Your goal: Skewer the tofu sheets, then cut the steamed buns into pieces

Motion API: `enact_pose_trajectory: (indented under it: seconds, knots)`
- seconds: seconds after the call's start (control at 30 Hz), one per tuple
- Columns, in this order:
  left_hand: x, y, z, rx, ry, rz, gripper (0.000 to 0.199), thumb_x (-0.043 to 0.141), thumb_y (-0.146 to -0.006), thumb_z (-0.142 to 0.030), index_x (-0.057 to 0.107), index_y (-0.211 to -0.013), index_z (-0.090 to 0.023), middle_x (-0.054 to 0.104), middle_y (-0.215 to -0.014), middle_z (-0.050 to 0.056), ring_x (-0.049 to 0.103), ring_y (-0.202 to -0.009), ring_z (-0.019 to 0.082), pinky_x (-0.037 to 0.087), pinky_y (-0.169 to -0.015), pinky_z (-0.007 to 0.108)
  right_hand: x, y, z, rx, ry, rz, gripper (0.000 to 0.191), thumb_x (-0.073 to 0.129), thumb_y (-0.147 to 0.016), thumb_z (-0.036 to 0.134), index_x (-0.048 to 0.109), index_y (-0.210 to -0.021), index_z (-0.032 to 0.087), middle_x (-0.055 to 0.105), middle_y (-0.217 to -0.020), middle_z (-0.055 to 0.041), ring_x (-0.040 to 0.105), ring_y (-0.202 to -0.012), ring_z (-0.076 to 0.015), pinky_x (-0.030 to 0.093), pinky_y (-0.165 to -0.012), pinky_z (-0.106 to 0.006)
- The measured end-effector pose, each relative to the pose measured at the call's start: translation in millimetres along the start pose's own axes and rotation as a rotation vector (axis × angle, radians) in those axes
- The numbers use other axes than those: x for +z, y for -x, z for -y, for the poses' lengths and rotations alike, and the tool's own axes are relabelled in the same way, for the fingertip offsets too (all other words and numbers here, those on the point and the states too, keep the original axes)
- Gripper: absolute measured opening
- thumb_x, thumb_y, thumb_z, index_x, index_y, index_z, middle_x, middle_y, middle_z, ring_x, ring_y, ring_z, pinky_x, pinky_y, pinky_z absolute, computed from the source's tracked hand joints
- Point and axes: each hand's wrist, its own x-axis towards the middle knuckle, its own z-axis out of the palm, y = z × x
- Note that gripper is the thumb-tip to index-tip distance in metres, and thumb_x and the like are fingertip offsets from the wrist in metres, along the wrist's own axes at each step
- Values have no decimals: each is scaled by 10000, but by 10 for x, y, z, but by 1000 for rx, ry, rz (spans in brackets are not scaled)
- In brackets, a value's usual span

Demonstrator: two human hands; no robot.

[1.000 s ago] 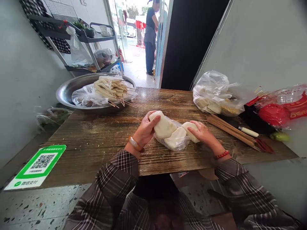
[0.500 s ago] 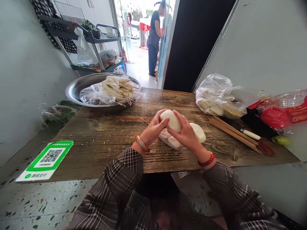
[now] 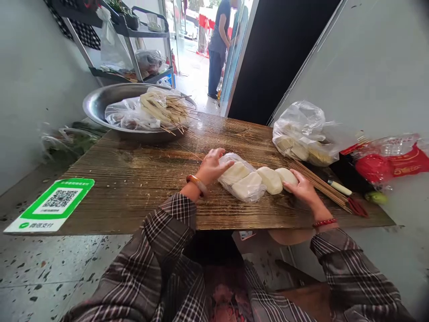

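Observation:
On the wooden table, my right hand [image 3: 304,188] grips the right edge of a white dough piece [image 3: 286,175], thumb in front and fingers behind. That piece lies against a second rounded white dough piece [image 3: 270,180]. Left of both is a clear plastic bag [image 3: 256,195] with more flat white pieces in or on it. My left hand [image 3: 213,167] is at the bag's left edge, fingers apart and holding nothing; whether the thumb touches the bag I cannot tell.
A steel basin [image 3: 92,107] with skewered food stands back left. A green QR-code card [image 3: 62,199] lies front left. On the right are a bag of pale food [image 3: 298,129], a bundle of skewers [image 3: 321,185] and a light-handled tool [image 3: 339,187]. A person [image 3: 217,49] stands by the doorway.
The dough piece, held between both hands above the bag earlier, is now down on the table to the right of the other piece. My hands have parted, the left letting go.

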Motion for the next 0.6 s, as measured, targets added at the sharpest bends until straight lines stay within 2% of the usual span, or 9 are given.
enact_pose_trajectory:
  seconds: [0.1,0.2,0.23,0.3,0.37,0.4,0.5,0.6]
  knots:
    - [22,-10,118,-15,-60,71,245,827,-593,-318,627,-681,-206,554,-684,-2,481,-713,173,419,-708,282,-38,-3,116,-170,70,8,730,697,-715,629,643,-1274,163,623,-1337,-190,564,-1259,-372,418,-1090,-573]
    - [50,-24,185,-81,0,74,205,725,-680,-285,569,-583,-194,517,-566,-15,448,-598,139,370,-602,252,-77,19,572,-268,12,-114,597,638,-815,577,652,-1273,195,630,-1327,-159,622,-1160,-319,489,-1019,-531]
    - [58,-24,184,-105,57,59,179,698,-703,-280,579,-606,-188,544,-572,-8,468,-584,135,366,-583,247,-61,39,772,-288,-29,-86,535,617,-853,542,652,-1276,217,662,-1278,-132,654,-1084,-289,525,-964,-498]
    - [69,-12,150,-153,215,28,141,670,-737,-300,601,-698,-183,618,-620,10,526,-577,138,378,-557,241,31,90,1184,-356,-159,91,417,558,-922,481,668,-1251,250,725,-1150,-85,688,-982,-243,566,-874,-432]
    - [65,9,87,-190,368,20,171,659,-768,-344,597,-757,-185,658,-655,16,571,-583,143,399,-544,236,191,124,1544,-488,-183,216,308,565,-930,441,719,-1144,282,738,-1117,-51,684,-997,-232,567,-861,-405]
    - [57,20,52,-200,429,16,187,660,-774,-357,591,-754,-185,659,-655,11,577,-583,138,403,-541,231,280,123,1685,-570,-164,251,281,568,-934,408,719,-1142,295,732,-1127,-38,671,-1037,-229,550,-909,-412]
    - [21,38,-39,-204,564,-20,201,701,-749,-330,584,-715,-171,631,-636,-16,553,-569,100,402,-544,206,508,29,1928,-759,-60,267,304,585,-925,327,685,-1211,294,687,-1212,-39,623,-1128,-231,497,-1010,-436]
    - [-13,32,-103,-219,686,-50,208,746,-707,-299,589,-731,-164,641,-666,-20,574,-600,99,450,-597,218,609,-119,1985,-812,-14,298,456,688,-854,322,617,-1302,269,646,-1278,-66,600,-1166,-253,475,-1038,-457]
